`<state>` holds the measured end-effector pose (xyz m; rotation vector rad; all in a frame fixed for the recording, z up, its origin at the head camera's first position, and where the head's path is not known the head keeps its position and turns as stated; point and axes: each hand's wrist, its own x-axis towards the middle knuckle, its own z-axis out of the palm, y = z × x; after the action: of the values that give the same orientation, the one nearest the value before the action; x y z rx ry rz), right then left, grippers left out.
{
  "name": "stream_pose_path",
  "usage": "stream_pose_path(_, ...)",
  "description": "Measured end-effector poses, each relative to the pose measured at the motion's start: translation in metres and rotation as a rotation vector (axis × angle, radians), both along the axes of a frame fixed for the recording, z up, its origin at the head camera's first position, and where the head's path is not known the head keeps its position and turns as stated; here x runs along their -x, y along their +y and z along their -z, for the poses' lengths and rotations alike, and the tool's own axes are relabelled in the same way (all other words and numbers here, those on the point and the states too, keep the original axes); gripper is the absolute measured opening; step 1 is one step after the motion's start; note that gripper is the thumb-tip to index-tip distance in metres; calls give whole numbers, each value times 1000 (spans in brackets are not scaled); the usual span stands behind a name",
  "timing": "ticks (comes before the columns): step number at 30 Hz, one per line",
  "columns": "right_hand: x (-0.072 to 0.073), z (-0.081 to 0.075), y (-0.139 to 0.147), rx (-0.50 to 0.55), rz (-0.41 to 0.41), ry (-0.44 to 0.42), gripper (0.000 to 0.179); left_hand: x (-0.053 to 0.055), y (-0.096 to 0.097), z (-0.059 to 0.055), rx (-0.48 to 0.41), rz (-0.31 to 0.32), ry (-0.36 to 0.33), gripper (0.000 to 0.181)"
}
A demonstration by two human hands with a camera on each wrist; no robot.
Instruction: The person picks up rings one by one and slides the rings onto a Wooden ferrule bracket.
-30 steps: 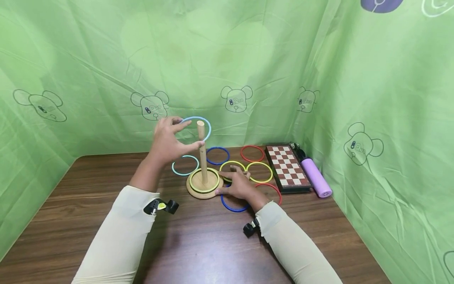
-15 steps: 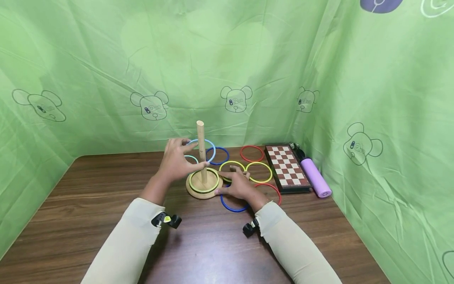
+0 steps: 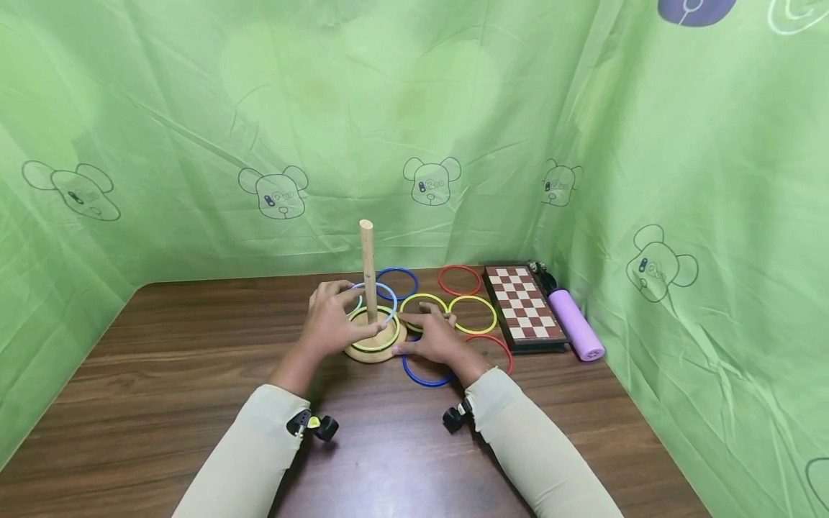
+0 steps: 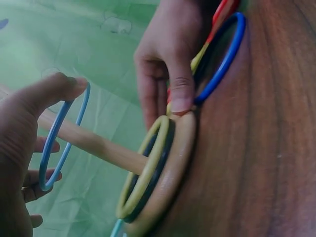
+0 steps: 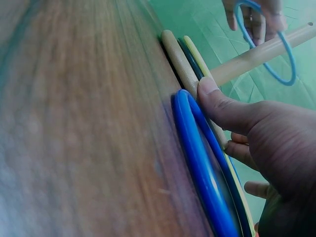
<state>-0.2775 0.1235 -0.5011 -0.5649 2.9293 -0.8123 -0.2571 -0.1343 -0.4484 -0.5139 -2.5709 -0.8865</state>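
Note:
My left hand (image 3: pixel 330 324) pinches a light blue ring (image 4: pixel 45 170) between thumb and fingers. The ring encircles the upright wooden peg (image 3: pixel 368 266), above the round base (image 4: pixel 173 173) of the ring toss stand. Around the foot of the peg lie a yellow ring (image 4: pixel 129 206) and a dark ring (image 4: pixel 143 201) under it. My right hand (image 3: pixel 437 340) holds the base by its right edge, with the thumb (image 5: pixel 210 89) at the near side and fingers farther round. A blue ring (image 5: pixel 197 168) lies on the table beneath that hand.
Right of the stand lie yellow rings (image 3: pixel 496 316) and a red ring (image 3: pixel 509 352). Behind are another blue ring (image 3: pixel 397 270) and another red ring (image 3: pixel 460 267). A checkered board (image 3: pixel 526 302) and a purple cylinder (image 3: pixel 576 324) stand at right. Green cloth (image 3: pixel 414 108) hangs behind.
My left hand has brought the light blue ring down along the peg, from around its top to low above the base. The right hand has stayed at the base.

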Motion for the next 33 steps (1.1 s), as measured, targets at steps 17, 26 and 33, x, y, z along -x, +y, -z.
stream_pose_path(17, 1, 0, -1, 27, -3, -6, 83, 0, 8, 34, 127, -56, -91, 99)
stream_pose_path(26, 1, 1, -1, 12, -2, 1, 83, 3, 8, 43, 151, -55, -125, 101)
stream_pose_path(33, -1, -1, 0, 13, 2, -1, 84, 5, 10, 49, 165, -51, -122, 100)
